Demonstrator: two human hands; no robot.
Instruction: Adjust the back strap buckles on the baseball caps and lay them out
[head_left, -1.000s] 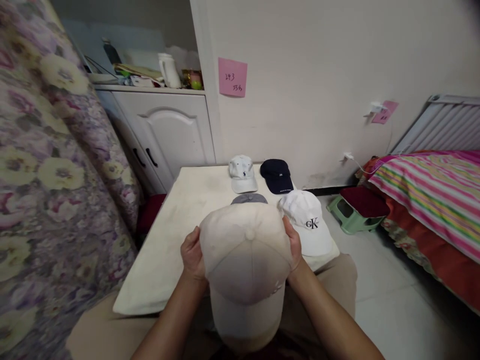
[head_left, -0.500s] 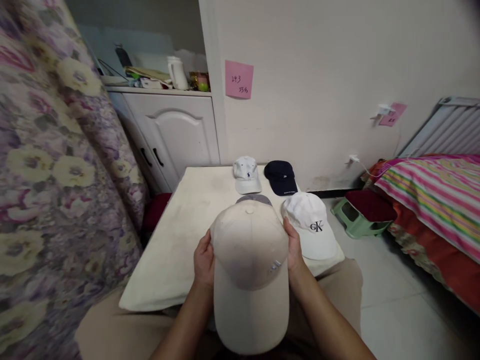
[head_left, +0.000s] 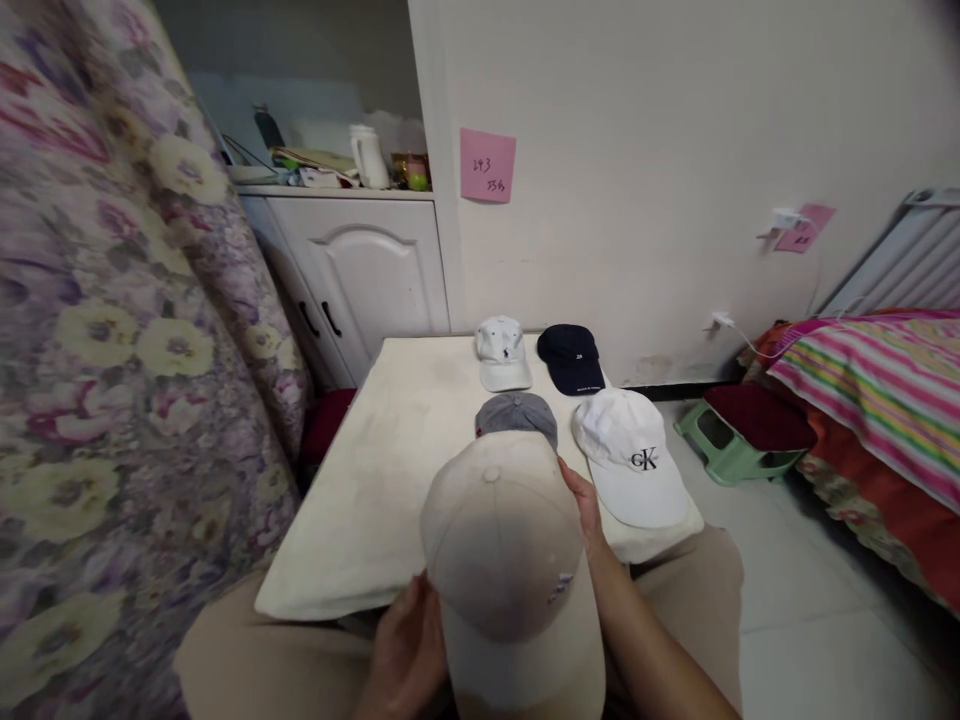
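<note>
A beige baseball cap (head_left: 502,530) with a small embroidered mark is held up close to me, brim pointing down toward my lap. My right hand (head_left: 585,500) grips its right side, fingers partly hidden behind the crown. Lower on the left, my left hand (head_left: 411,635) is closed at the cap's edge by the brim. Behind the beige cap, a grey cap (head_left: 517,415) lies partly covered from view. To the right is a white cap (head_left: 630,455) with black CK letters. Farther back sit a white cap with a small dark logo (head_left: 502,352) and a navy cap (head_left: 571,358).
The caps lie on a cream-covered table (head_left: 337,520). A floral curtain (head_left: 150,400) hangs at left beside a white cabinet (head_left: 375,260). On the right are a green stool (head_left: 709,440) with a red top and a bed with a striped cover (head_left: 885,390).
The beige cap has come lower and tilted, showing more of the grey cap. My left hand has slid down from the crown's side toward the brim; my right hand keeps its hold.
</note>
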